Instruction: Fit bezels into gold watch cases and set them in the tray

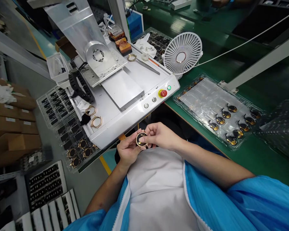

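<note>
Blue jacket [207,189] nearest the camera. Just ahead, left grip [128,150] curls snugly round a gold-rimmed disc [140,136]; right grip [162,136] has its thumb on the black face, fingers curled by the rim. Judgement: support rim evenly, press squarely. Beyond grip: white machine [108,131]. Right of grip: green surface [207,146] bearing tray [199,96], fan [181,57]. Farther left: cardboard boxes [8,123].

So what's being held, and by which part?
A round gold-rimmed piece; the left hand grips its edge, the right hand has a thumb on its face.
</note>
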Available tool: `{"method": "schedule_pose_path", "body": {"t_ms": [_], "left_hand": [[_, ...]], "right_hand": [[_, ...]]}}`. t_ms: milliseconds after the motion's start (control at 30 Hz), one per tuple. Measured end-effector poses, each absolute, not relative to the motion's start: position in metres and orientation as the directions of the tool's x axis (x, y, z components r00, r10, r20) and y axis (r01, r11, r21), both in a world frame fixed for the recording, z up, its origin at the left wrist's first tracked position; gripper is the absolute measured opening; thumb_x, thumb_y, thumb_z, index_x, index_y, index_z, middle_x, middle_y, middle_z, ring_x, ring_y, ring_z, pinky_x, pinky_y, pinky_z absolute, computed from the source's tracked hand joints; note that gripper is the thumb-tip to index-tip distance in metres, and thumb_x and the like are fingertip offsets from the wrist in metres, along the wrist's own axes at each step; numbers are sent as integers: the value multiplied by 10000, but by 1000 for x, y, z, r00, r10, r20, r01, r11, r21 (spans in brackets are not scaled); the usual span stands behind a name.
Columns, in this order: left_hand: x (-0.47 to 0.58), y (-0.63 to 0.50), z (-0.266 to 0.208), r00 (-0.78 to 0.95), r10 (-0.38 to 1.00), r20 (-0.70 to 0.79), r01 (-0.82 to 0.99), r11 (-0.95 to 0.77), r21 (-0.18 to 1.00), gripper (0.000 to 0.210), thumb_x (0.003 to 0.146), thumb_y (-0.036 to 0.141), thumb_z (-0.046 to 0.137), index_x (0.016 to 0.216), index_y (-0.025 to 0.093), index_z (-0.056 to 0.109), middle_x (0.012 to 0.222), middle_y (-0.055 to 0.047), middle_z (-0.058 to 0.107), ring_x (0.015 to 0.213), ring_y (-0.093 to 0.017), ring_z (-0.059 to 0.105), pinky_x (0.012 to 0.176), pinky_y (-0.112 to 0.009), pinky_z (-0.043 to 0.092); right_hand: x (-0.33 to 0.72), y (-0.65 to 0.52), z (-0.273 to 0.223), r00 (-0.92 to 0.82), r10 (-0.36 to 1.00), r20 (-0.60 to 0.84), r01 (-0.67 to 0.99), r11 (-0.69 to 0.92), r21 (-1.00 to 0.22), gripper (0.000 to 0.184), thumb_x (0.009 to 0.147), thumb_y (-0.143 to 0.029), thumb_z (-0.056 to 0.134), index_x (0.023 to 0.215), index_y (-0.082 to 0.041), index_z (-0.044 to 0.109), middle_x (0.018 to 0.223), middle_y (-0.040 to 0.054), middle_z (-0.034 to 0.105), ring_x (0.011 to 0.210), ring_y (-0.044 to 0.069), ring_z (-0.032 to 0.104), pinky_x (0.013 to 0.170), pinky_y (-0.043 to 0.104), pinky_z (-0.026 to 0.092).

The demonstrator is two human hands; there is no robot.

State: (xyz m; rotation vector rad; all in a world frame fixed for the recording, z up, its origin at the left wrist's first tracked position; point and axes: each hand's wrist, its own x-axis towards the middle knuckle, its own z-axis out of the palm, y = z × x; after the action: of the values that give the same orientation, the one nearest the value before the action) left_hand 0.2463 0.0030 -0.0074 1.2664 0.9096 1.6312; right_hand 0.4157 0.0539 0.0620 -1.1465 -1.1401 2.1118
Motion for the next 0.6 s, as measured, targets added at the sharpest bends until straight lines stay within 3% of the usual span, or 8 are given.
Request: {"method": "schedule_pose_path", "body": {"t_ms": [200, 367, 467, 600], "left_hand": [[247, 2, -12, -106, 926, 361, -88, -371, 925, 550, 681, 243, 961, 1188, 347, 774, 1160, -71, 796, 1043, -279, 790, 930, -401, 674], [249, 3, -12, -162, 941, 298, -155, -322, 934, 496, 741, 271, 926, 1210, 330, 772, 1175, -74, 802, 1065, -265, 788, 936, -379, 668], [248, 5, -6, -218, 949, 227, -241, -278, 930, 458, 780, 295, 903, 1219, 301, 773, 1202, -84, 799, 1115, -269, 771, 974, -380, 650], [240, 9, 4, -140, 978, 154, -344, -194, 919, 381, 854, 321, 840, 1227, 304, 765, 1225, -82, 786, 1138, -300, 761, 1009, -455, 633]], "right_hand": [[414, 52, 53, -546, 703, -455, -127, -607, -785, 640, 453, -532, 1015, 612, -177, 506, 523, 6, 672, 439, 104, 605, 383, 171, 502], [407, 58, 48, -544, 709, -449, -112, -592, -798, 652, 476, -578, 1004, 663, -174, 529, 529, 0, 675, 428, 112, 621, 377, 173, 524], [409, 80, 52, -566, 684, -460, 16, -549, -836, 598, 545, -513, 1013, 792, -161, 598, 588, 19, 715, 441, 139, 652, 353, 182, 520], [417, 129, 66, -297, 859, -418, -31, -446, -894, 426, 797, -402, 914, 852, -186, 551, 539, -2, 684, 369, 122, 589, 305, 176, 469]]}}
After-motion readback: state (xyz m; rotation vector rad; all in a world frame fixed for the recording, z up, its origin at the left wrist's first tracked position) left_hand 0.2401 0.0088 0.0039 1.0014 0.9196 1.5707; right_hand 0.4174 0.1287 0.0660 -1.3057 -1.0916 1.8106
